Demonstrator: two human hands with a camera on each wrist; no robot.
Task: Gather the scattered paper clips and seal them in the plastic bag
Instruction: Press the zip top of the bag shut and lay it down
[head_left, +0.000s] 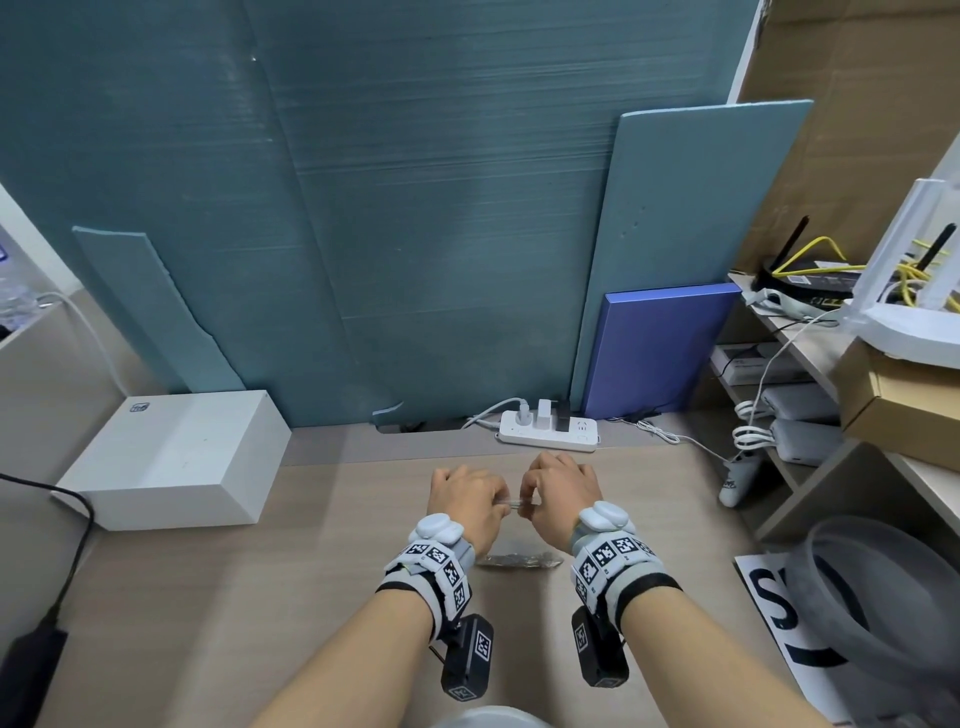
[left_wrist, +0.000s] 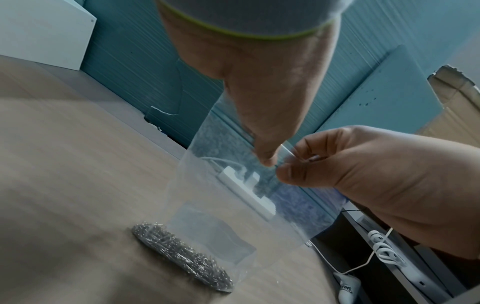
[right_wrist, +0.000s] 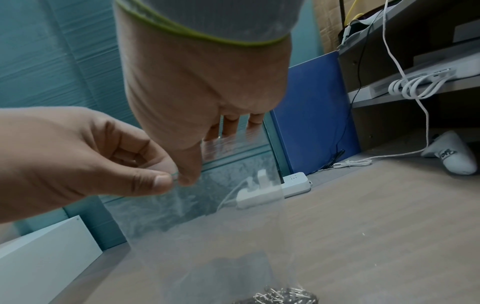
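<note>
A clear plastic bag (left_wrist: 221, 205) hangs upright over the wooden table (head_left: 260, 597), its bottom resting on the table. A heap of silver paper clips (left_wrist: 182, 253) lies at its bottom, also seen as paper clips (head_left: 519, 561) in the head view and paper clips (right_wrist: 285, 297) in the right wrist view. My left hand (head_left: 500, 503) and right hand (head_left: 529, 501) sit close together, each pinching the bag's top strip (head_left: 513, 503) between thumb and forefinger. In the wrist views, the left hand (left_wrist: 266, 160) and right hand (right_wrist: 188, 179) nearly touch thumb to thumb. I cannot tell whether the strip is sealed.
A white box (head_left: 171, 462) stands at the left. A white power strip (head_left: 548, 428) with plugs lies behind the hands by the teal foam wall. A blue board (head_left: 660, 348), shelves with cables and a grey ring (head_left: 872, 597) crowd the right. A black adapter (head_left: 31, 654) sits front left.
</note>
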